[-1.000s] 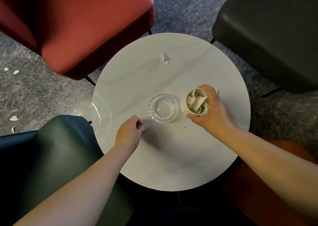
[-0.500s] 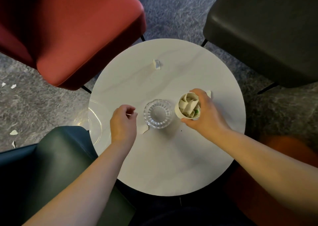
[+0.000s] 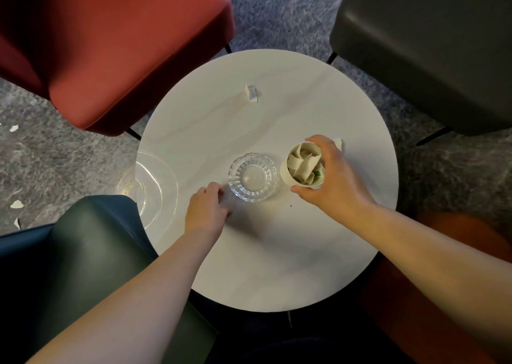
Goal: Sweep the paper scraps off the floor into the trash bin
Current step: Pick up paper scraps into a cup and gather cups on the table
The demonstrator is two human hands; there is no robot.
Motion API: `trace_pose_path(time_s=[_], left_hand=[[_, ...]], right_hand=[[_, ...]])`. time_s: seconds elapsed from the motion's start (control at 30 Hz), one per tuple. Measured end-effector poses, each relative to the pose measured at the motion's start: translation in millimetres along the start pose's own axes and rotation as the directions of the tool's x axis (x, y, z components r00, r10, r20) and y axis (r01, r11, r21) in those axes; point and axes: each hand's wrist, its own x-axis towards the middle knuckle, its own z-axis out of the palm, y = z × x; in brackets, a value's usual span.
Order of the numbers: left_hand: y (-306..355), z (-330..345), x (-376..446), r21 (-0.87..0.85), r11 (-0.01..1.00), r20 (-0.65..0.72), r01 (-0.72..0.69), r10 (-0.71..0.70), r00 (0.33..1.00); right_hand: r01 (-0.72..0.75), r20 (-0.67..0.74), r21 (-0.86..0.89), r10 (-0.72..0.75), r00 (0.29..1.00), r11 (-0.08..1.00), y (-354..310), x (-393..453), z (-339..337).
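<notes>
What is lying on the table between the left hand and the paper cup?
In the head view, the glass bowl stands between the left hand and the paper cup, which the right hand grips.

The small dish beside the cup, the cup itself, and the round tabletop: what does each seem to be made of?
Small dish: clear ribbed glass, or possibly clear plastic; the table shows through. Cup gripped by the right hand: looks like matte off-white paper. Tabletop: smooth white with faint grey veins, marble or a marble-look surface.
</notes>
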Motion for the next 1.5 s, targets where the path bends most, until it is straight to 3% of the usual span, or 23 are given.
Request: trace_pose_path(time_s=[0.13,0.33,0.5,0.63,0.87,1.03,1.13,1.27,1.5], left_hand=[[-3.4,-0.4,-1.7,-0.16,0.987,-0.036,0.032,-0.038,0.999],[3.8,-15.7,-8.4,-0.362,0.92,-0.117,0.152,-0.207,0.971],[63.8,-53.5,-22.1,-0.531,0.84,-0.376,-0.112,-0.115,0.919],[127.0,-67.9,-41.7,-0.652,0.696,-0.339,-0.301,0.087,0.937],[161.6,-58.1,-49.8,-0.529,0.786,-0.179,-0.32,0.265,0.948],[170.2,-49.6,-46.4,-0.138,0.877,-0.18,-0.461,0.436,0.882],[170.8,-45.5,-40.4,-0.021,0.911,-0.242,-0.413,0.396,0.886],[166.1,-46.6,-29.3,-0.089,0.962,-0.174,-0.258,0.24,0.955],[153.1,-64.8,-23.5,-0.371,0.863,-0.095,-0.344,0.333,0.938]], right_hand=[[-0.01,0.007,0.001,0.01,1.0,1.0,-0.1,0.2,0.8],[0.006,0.029,-0.01,-0.006,1.0,1.0,-0.8,1.5,-2.1],[0.017,0.014,-0.003,-0.017,1.0,1.0,1.1,2.7,-0.5],[0.009,0.016,-0.007,-0.009,1.0,1.0,5.9,4.5,2.9],[0.045,0.049,-0.04,-0.044,0.998,0.998,8.7,3.4,-0.6],[0.053,0.034,-0.045,-0.052,0.998,0.998,9.7,4.1,1.7],[0.036,0.034,-0.032,-0.035,0.999,0.999,12.9,7.9,7.4],[0.011,0.063,0.033,-0.013,0.998,0.999,16.2,13.4,13.7],[-0.024,0.004,0.035,0.024,1.0,0.999,9.9,10.0,6.7]])
